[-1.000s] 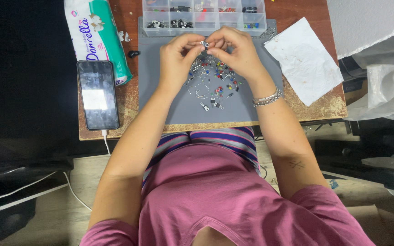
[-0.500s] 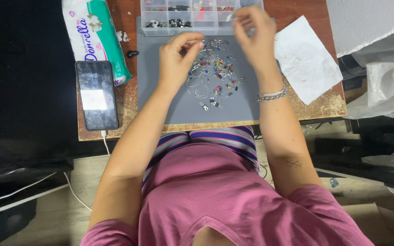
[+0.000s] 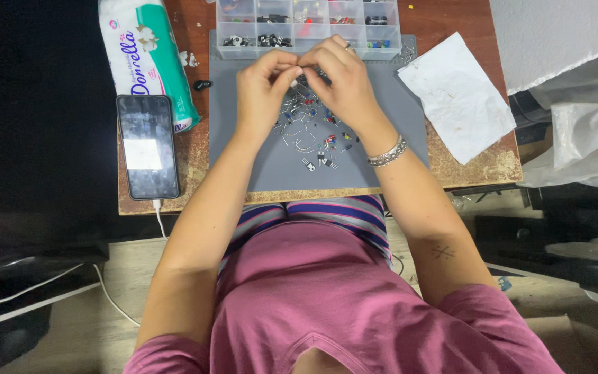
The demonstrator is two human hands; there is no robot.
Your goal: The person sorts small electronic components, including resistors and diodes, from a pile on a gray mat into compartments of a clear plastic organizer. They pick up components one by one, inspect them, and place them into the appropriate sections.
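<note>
The left hand (image 3: 261, 86) and the right hand (image 3: 340, 79) meet fingertip to fingertip above the far part of a flat grey rubber work mat (image 3: 271, 170). The fingers of both are curled and pinched together at one spot between them, but whatever they pinch is too small to make out, so it cannot be told what either hand grips. A silver beaded bracelet (image 3: 387, 152) circles the right wrist.

Directly under and just in front of the hands lies a loose scatter of small electronic parts with thin wire legs (image 3: 313, 135), some red, blue and black, spread over the middle of the mat. Beyond the fingertips, touching the mat's far edge, stands a clear plastic compartment box (image 3: 309, 28) with sorted small parts in its cells.

To the left of the mat, on the worn brown wooden table (image 3: 482, 170), a black smartphone (image 3: 147, 145) lies face up with a white cable at its near end, and just beyond it lies a white and green soft packet (image 3: 148, 59). To the right of the mat rests a crumpled white sheet of paper (image 3: 458, 97).
</note>
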